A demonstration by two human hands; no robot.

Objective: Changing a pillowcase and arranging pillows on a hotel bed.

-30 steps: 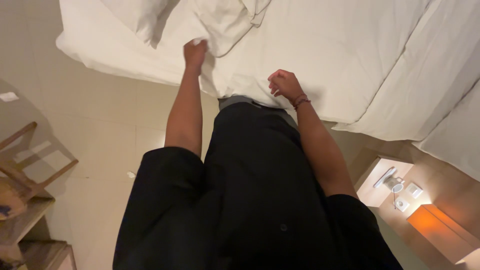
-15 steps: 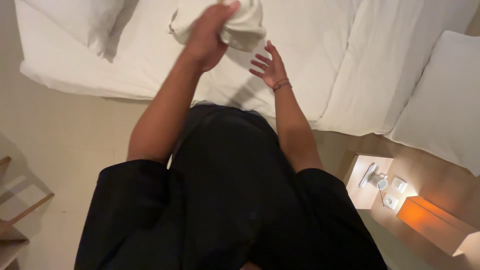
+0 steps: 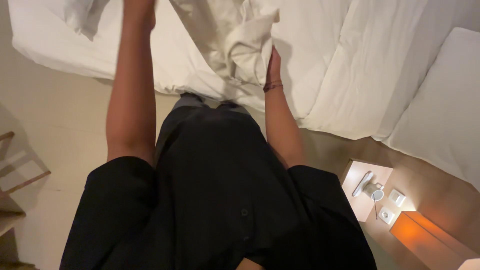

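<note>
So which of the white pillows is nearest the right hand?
The bunched pillow touching the right hand; the top-left one and far-right one lie well away.

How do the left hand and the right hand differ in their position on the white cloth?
The left hand is raised high, partly cut off by the top edge of the picture, arm stretched; the right hand is lower, fingers flat against the side of the bunched white cloth. The right wrist wears a dark bracelet; the left shows none. Both reach over the white bed.

I see no packages, labels, signs or screens anywhere around the bed (image 3: 350, 60) from here.
</note>
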